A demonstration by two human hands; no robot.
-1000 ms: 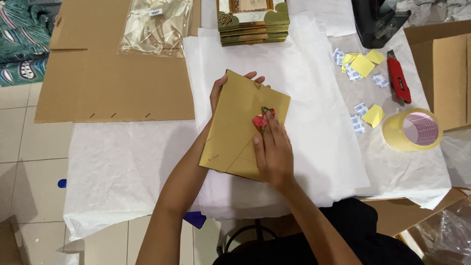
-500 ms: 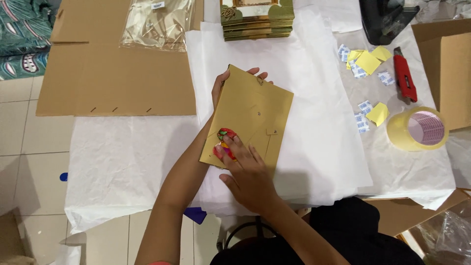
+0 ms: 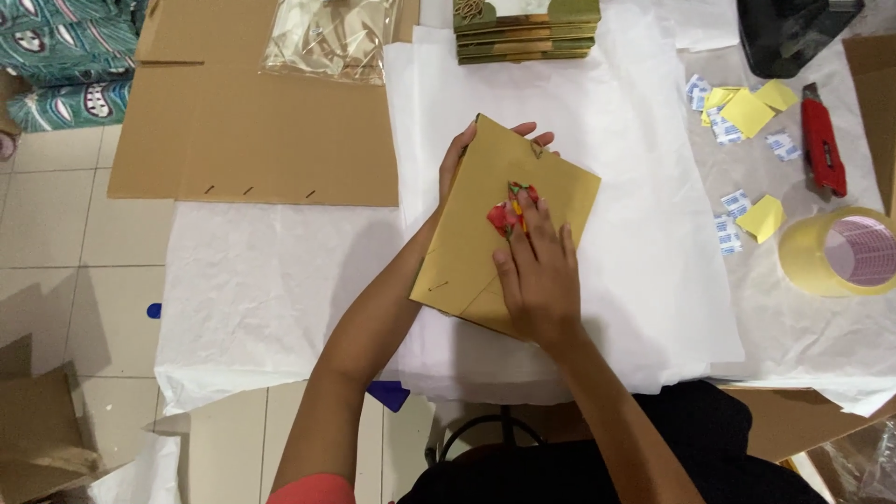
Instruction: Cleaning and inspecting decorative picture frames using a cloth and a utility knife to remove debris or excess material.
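Observation:
A flat gold paper bag (image 3: 471,238) lies tilted on white tissue paper (image 3: 644,233) in the middle of the table. My left hand (image 3: 467,154) grips the bag's far left edge, with fingertips curling over its top. My right hand (image 3: 537,271) presses flat on the bag's middle, the fingers holding a small red tool (image 3: 509,213) with coloured stripes against the paper.
A stack of gold bags (image 3: 527,28) sits at the far edge. A clear plastic packet (image 3: 327,37) lies on brown cardboard (image 3: 252,140) to the left. A red cutter (image 3: 823,140), yellow and white stickers (image 3: 747,112) and a tape roll (image 3: 840,252) are on the right.
My right hand slid the red tool from the bag's middle down to its lower left corner and back up to the middle. The left hand kept its hold on the edge.

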